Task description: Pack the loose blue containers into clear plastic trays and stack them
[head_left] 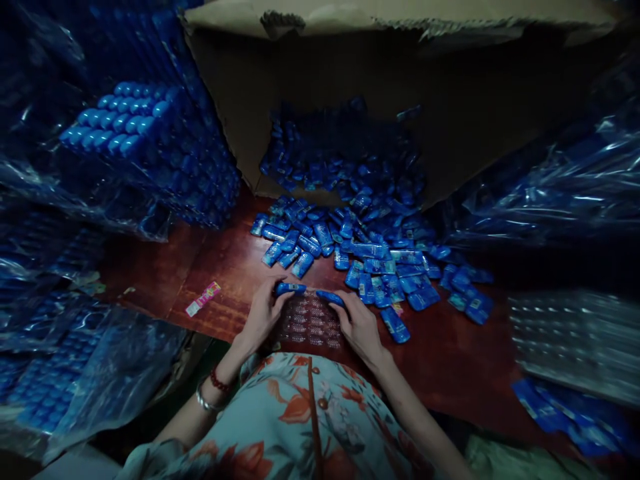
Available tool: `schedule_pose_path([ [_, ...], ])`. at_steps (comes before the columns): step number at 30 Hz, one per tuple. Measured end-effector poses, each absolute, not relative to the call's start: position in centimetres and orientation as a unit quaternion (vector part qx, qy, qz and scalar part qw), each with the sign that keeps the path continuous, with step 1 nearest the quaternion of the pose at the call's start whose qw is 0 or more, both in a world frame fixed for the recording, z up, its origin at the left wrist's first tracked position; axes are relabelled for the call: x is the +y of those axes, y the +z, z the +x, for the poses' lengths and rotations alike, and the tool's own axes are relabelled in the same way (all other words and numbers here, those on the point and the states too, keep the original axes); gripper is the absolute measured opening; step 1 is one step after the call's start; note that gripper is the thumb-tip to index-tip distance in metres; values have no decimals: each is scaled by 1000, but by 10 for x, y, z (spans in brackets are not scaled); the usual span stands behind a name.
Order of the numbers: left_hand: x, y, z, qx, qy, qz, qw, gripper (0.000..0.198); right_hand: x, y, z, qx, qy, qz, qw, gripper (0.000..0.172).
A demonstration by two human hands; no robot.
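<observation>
A clear plastic tray (311,321) with rows of empty pockets lies on the dark red floor (225,267) in front of me. My left hand (263,313) pinches a small blue packet (291,288) at the tray's far left corner. My right hand (359,325) presses another blue packet (330,297) at the tray's far right corner. Just beyond the tray spreads a loose pile of the same blue packets (370,260).
An open cardboard box (310,87) lies on its side behind the pile, spilling packets. Filled blue trays in plastic wrap (145,147) stack at left. Empty clear trays (575,340) sit at right. A pink wrapper (203,298) lies on the floor.
</observation>
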State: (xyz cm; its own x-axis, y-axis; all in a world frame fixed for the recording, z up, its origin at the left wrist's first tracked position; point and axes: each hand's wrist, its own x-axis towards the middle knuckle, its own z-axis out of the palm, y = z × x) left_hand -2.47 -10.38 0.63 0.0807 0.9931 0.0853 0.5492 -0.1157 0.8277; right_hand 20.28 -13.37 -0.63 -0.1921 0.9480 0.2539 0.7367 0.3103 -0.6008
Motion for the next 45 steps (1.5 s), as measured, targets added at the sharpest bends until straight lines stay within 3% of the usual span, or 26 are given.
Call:
schedule_pose_path([
  [4, -103, 3, -16, 527, 317, 730, 297, 16, -125, -2, 199, -810, 120, -540, 195, 28],
  [9, -99, 9, -21, 470, 219, 817, 253, 26, -121, 9, 198, -852, 64, -515, 69, 27],
  [15, -96, 28, -13, 440, 89, 867, 218, 25, -114, 29, 185, -863, 56, -501, -2, 37],
  [20, -93, 34, 8, 440, -5, 877, 192, 21, -113, 45, 166, -867, 55, -494, -39, 31],
  [25, -95, 25, 16, 451, -17, 876, 171, 26, -114, 36, 164, -857, 42, -513, -30, 33],
  [28, -91, 20, 2, 436, 55, 878, 189, 33, -114, 30, 179, -845, 58, -531, 30, 32],
  [31, -77, 20, -19, 415, 160, 863, 240, 52, -112, 29, 205, -805, 59, -579, 117, 33],
  [34, -56, 20, -27, 477, 225, 809, 258, 37, -110, 28, 225, -730, 3, -676, 101, 35],
  [37, -36, 17, -10, 549, 178, 792, 199, 30, -108, 21, 228, -699, -24, -715, 7, 35],
  [40, -23, 11, 15, 569, 92, 808, 126, 27, -110, 13, 223, -713, 6, -700, -24, 22],
  [45, -19, 2, 19, 531, 73, 832, 144, 24, -128, 13, 234, -701, 116, -693, 122, 34],
])
